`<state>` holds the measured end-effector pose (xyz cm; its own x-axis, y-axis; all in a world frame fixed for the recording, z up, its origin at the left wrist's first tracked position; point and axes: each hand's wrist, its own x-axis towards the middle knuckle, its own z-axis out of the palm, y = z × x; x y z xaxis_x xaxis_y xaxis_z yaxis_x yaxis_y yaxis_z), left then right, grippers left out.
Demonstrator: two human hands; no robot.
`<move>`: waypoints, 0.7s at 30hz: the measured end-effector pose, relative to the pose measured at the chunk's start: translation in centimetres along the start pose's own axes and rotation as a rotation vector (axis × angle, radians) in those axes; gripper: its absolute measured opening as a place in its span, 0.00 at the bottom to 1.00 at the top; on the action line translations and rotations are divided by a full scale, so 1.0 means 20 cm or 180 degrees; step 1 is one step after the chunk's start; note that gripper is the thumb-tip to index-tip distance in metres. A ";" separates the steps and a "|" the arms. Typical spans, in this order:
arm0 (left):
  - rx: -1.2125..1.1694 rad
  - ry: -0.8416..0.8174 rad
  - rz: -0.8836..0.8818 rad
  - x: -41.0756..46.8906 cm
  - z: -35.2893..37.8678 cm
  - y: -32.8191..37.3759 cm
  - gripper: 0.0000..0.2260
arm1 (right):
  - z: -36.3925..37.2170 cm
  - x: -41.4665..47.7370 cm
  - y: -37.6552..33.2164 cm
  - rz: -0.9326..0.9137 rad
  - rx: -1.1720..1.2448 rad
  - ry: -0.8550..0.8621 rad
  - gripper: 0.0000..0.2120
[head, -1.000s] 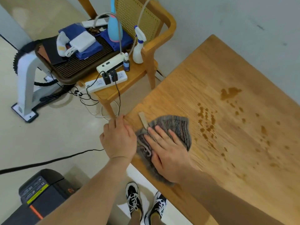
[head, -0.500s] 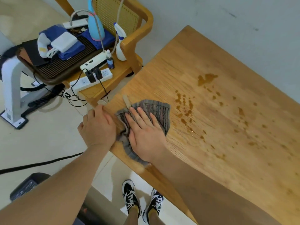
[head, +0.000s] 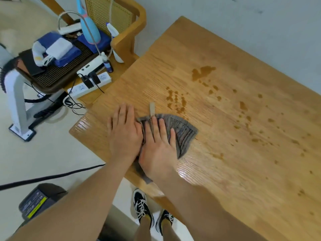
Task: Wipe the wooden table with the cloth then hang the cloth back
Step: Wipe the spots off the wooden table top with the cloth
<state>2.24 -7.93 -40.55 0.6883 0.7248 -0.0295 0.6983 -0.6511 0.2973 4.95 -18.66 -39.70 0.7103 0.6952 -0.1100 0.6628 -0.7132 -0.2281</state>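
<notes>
A grey striped cloth (head: 184,132) with a beige loop tab lies flat on the wooden table (head: 225,171) near its left corner. My right hand (head: 156,145) presses on the cloth with straight, spread fingers. My left hand (head: 124,131) lies flat on the bare wood just left of the cloth, touching its edge. Brown spill drops and a small puddle (head: 202,72) spread across the table beyond and right of the cloth.
A wooden chair (head: 125,35) stands against the table's far left edge, carrying a power strip (head: 90,85), a spray bottle (head: 114,42) and a dark tray with blue and white cloths. A black cable (head: 52,176) crosses the floor. My shoes (head: 151,211) show below the table edge.
Both hands and the cloth have slid further onto the table, away from its left corner and toward the spill. My left hand has moved from the table's edge onto its top.
</notes>
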 end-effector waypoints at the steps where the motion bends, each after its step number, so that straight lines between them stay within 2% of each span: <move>1: -0.0001 0.0022 0.0002 0.00 0.00 -0.01 0.23 | -0.01 0.00 0.03 -0.0157 -0.0015 -0.0009 0.27; 4: 0.0066 -0.0033 -0.0050 0.00 0.00 0.03 0.24 | -0.07 -0.17 0.28 -0.0372 -0.0107 -0.0168 0.25; 8: 0.0157 -0.0026 -0.0091 0.00 -0.01 0.04 0.24 | -0.11 -0.45 0.64 0.0170 -0.0437 -0.0170 0.27; 11: 0.0236 -0.0042 -0.0122 -0.01 -0.02 0.05 0.24 | -0.10 -0.44 0.61 0.0420 -0.0325 -0.0102 0.28; 17: 0.0187 0.0056 -0.0181 0.01 0.00 0.05 0.26 | -0.06 -0.06 0.21 -0.0669 0.0026 -0.0223 0.27; 21: 0.0040 -0.0004 -0.0191 0.02 0.00 0.02 0.26 | -0.08 0.09 0.14 -0.1015 0.0196 -0.0381 0.29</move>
<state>2.79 -7.97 -40.36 0.6454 0.7623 -0.0481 0.7407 -0.6092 0.2831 8.44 -19.58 -39.09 0.4345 0.8904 -0.1358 0.8287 -0.4542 -0.3270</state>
